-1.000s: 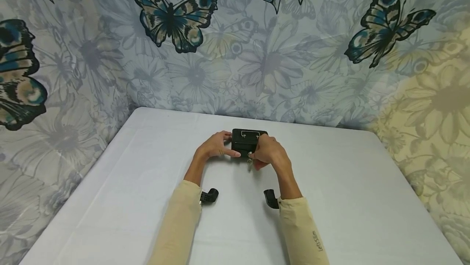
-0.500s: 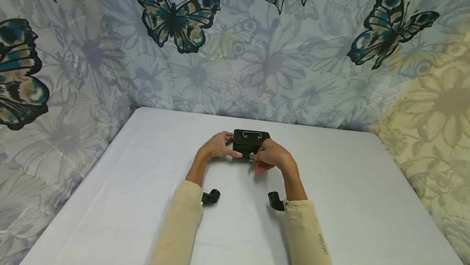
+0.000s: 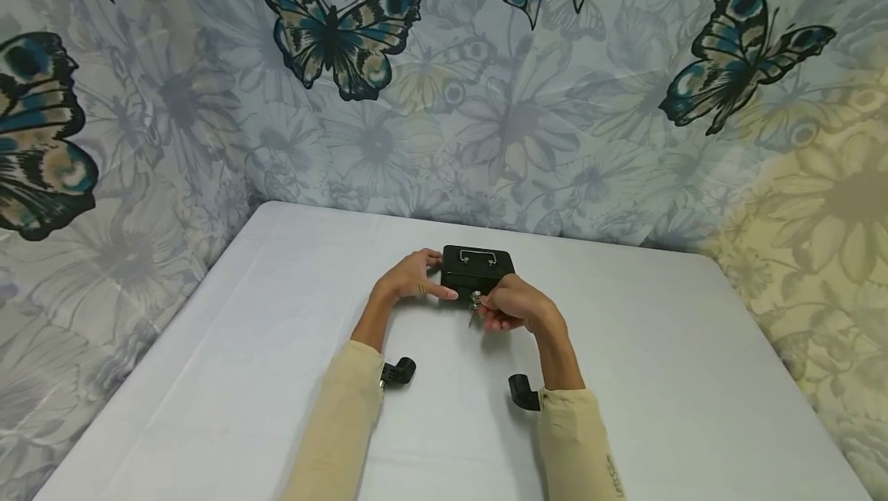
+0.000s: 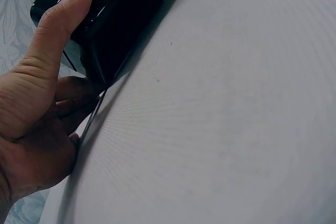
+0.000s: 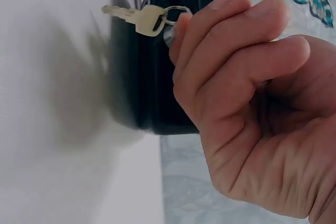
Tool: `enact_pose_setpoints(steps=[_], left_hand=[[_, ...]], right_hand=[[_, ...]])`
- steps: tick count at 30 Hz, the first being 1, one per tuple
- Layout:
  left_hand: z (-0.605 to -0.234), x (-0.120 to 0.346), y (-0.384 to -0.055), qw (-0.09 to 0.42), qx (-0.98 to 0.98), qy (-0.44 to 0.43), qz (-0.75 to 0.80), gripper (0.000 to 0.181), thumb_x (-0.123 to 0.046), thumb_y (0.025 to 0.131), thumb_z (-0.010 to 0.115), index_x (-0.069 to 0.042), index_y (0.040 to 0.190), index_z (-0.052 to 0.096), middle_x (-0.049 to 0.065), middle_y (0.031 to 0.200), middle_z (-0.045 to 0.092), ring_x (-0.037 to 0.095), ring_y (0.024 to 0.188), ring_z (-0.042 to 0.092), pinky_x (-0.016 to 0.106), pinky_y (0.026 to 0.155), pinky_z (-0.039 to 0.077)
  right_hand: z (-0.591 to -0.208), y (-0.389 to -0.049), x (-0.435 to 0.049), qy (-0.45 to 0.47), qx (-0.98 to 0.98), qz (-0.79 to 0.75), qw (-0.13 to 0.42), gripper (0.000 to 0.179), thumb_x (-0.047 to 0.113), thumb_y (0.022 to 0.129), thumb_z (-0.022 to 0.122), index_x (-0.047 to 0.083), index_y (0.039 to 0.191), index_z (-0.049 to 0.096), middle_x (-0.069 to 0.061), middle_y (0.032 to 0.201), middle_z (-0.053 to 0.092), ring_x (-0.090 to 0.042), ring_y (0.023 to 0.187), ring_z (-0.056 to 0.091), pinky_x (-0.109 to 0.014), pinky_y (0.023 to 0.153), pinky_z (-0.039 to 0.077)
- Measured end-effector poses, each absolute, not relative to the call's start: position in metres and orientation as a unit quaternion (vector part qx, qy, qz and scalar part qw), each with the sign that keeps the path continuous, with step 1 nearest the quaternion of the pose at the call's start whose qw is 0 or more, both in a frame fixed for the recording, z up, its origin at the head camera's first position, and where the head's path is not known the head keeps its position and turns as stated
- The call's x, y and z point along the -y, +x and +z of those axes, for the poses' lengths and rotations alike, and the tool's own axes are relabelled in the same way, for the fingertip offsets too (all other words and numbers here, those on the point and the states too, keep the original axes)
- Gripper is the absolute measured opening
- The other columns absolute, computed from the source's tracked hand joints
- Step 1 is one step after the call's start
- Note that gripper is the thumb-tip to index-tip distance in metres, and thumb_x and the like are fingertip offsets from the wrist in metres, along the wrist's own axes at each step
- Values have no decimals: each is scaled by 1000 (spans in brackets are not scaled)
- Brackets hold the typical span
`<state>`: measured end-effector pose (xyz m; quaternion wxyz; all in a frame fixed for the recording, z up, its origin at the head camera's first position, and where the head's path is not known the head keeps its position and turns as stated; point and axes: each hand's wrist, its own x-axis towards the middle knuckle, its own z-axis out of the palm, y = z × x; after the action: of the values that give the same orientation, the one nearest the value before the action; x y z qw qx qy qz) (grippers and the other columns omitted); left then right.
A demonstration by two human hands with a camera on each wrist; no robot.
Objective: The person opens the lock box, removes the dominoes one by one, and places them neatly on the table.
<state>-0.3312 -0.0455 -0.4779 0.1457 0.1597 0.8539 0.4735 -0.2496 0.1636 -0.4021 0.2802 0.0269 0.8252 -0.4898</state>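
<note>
A small black cash box (image 3: 468, 274) with a wire handle (image 3: 479, 254) on its lid stands on the white table. My left hand (image 3: 409, 276) holds its left end, thumb on the front face and fingers around the side, as the left wrist view shows. At the lock on the front, my right hand (image 3: 519, 307) pinches a key whose head is mostly hidden behind the fingers. A second key (image 5: 149, 20) dangles from the key ring (image 5: 176, 14) there. The box's lid is down.
The white tablecloth (image 3: 444, 439) spreads around the box. Behind the table hangs a cloth backdrop (image 3: 416, 146) with butterflies and flowers. Black wrist cameras (image 3: 398, 371) jut inward from both sleeves.
My right hand has turned at the lock and lowered slightly, with its wrist moving right and nearer. The left hand keeps its hold on the cash box, which looks nearly still.
</note>
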Motion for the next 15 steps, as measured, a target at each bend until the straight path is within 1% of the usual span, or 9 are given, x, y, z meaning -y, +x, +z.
enact_pose_setpoints(steps=[3, 9, 15], left_hand=[[-477, 46, -331, 145, -851, 160, 479, 105, -46, 51, 87, -10, 136, 38, 8, 135, 46, 24, 126, 39, 40, 102, 35], [-477, 48, -330, 141, -854, 162, 473, 102, -41, 53, 87, -10, 136, 37, 7, 135, 46, 23, 127, 39, 39, 103, 34], [-476, 48, -329, 145, -852, 164, 475, 102, -40, 52, 88, -9, 135, 37, 8, 135, 47, 24, 127, 39, 39, 104, 33]], right_hand=[[-405, -250, -167, 29, -808, -512, 288, 29, 10, 92, 49, -15, 95, 61, -4, 56, 57, -8, 43, 48, -19, 40, 37], [-419, -252, -173, 16, -759, -568, 318, 30, 11, 94, 46, -17, 99, 57, -3, 60, 55, -8, 47, 44, -19, 42, 34], [-430, -251, -178, -9, -726, -602, 332, 30, 11, 95, 43, -17, 100, 53, -2, 60, 51, -6, 46, 38, -17, 40, 32]])
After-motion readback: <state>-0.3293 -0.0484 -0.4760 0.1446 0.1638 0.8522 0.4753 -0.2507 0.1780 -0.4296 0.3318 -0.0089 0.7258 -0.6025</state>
